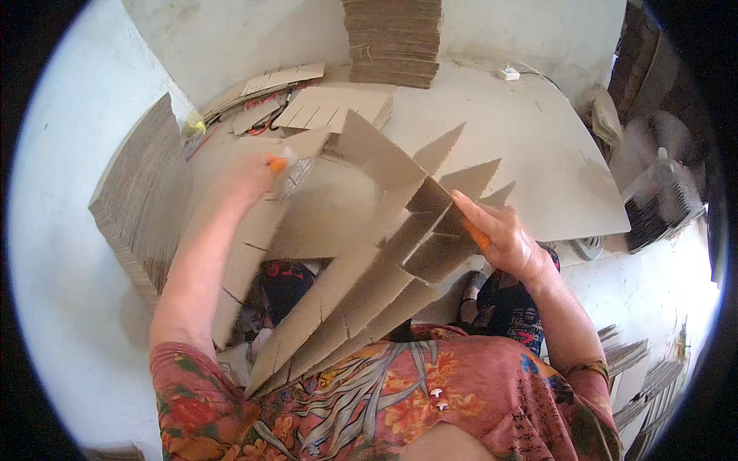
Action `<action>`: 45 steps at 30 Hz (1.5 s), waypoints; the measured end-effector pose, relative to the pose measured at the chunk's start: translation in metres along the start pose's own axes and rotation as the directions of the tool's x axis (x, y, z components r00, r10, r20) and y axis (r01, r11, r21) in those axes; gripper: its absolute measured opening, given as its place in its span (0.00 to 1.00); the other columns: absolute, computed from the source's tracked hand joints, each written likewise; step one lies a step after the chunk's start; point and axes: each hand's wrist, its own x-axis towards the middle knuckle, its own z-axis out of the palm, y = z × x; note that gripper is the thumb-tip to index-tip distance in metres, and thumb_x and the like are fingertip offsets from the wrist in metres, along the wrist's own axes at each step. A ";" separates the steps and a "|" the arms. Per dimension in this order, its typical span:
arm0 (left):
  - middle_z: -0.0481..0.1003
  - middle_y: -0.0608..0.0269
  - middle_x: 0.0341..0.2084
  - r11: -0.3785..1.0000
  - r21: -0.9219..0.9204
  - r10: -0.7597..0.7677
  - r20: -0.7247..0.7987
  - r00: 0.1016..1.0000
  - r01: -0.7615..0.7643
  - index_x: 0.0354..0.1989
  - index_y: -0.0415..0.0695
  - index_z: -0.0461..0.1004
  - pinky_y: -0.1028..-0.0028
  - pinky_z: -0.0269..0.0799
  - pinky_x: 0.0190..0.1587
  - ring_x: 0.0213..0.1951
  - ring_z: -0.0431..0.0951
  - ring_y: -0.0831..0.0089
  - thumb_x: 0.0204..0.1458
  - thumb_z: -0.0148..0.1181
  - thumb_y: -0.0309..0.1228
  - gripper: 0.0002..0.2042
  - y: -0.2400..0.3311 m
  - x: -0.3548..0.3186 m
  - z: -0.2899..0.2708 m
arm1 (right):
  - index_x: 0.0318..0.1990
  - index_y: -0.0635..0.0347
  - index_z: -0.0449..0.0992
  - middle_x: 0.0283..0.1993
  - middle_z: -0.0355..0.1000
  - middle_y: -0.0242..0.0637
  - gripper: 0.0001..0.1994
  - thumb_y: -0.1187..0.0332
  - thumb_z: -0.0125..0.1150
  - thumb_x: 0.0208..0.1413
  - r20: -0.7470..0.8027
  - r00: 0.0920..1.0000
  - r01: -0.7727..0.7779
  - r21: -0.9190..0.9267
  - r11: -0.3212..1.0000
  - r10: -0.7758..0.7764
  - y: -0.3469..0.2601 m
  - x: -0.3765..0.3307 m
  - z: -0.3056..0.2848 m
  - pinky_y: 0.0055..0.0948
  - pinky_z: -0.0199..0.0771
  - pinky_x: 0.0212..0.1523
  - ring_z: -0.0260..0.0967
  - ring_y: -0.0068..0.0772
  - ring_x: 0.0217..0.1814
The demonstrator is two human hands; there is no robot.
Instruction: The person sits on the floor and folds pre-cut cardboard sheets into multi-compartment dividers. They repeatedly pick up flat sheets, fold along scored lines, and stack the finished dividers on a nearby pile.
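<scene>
Head view: right hand [503,234] pinches fanned corrugated cardboard strips [361,276]; left hand [257,173] blurred, grip unclear.

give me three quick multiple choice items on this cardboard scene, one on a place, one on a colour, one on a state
1. Where is the tall cardboard stack?
A. at the table's far edge by the wall
B. on the floor under the table
C. on the person's lap

2. What colour are the fingertip covers on the left hand?
A. blue
B. orange
C. green

3. How are the cardboard strips at the right hand?
A. rolled up
B. fanned out
C. in a flat pile

Answers: 1 A, it stands at the back of the table against the wall. 2 B, an orange tip shows. 3 B, they spread apart from the lap.
</scene>
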 end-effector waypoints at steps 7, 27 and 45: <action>0.76 0.64 0.26 0.925 -0.379 0.112 0.240 0.964 -0.013 0.36 0.36 0.79 0.75 0.67 0.34 0.30 0.71 0.78 0.57 0.59 0.38 0.14 0.111 -0.031 0.034 | 0.61 0.60 0.65 0.31 0.72 0.51 0.28 0.81 0.56 0.50 -0.008 1.000 -0.020 -0.018 1.000 0.020 0.005 0.006 0.005 0.40 0.71 0.30 0.71 0.56 0.30; 0.75 0.48 0.48 0.926 0.153 0.367 -0.158 0.917 -0.344 0.51 0.40 0.73 0.61 0.69 0.53 0.53 0.72 0.54 0.51 0.63 0.36 0.20 0.071 0.086 0.102 | 0.61 0.48 0.68 0.34 0.72 0.60 0.20 0.71 0.52 0.60 0.069 0.901 -0.391 -0.293 0.872 0.428 0.085 0.034 -0.040 0.43 0.73 0.36 0.73 0.57 0.33; 0.78 0.60 0.27 0.880 -0.413 0.358 0.251 0.899 -0.235 0.40 0.34 0.77 0.70 0.70 0.33 0.28 0.73 0.72 0.57 0.55 0.35 0.14 0.200 0.052 0.144 | 0.57 0.57 0.71 0.30 0.73 0.56 0.23 0.78 0.54 0.51 -0.044 0.951 -0.308 -0.135 0.942 0.305 0.099 0.014 -0.032 0.43 0.73 0.34 0.73 0.57 0.32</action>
